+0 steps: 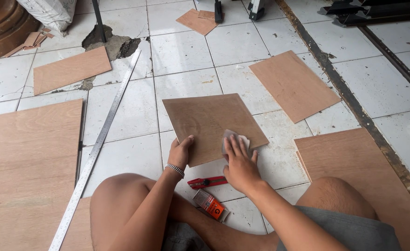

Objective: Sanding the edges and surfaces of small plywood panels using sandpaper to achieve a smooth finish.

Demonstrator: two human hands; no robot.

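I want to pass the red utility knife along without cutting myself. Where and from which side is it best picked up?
Probably by the middle of its red handle, coming from above. The red utility knife lies flat on the tiled floor, long sides free, just below the right hand. Which end holds the blade is too small to tell.

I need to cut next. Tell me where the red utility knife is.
In the head view the red utility knife lies on the tiled floor between the person's forearms, just below the plywood sheet and above an orange packet.
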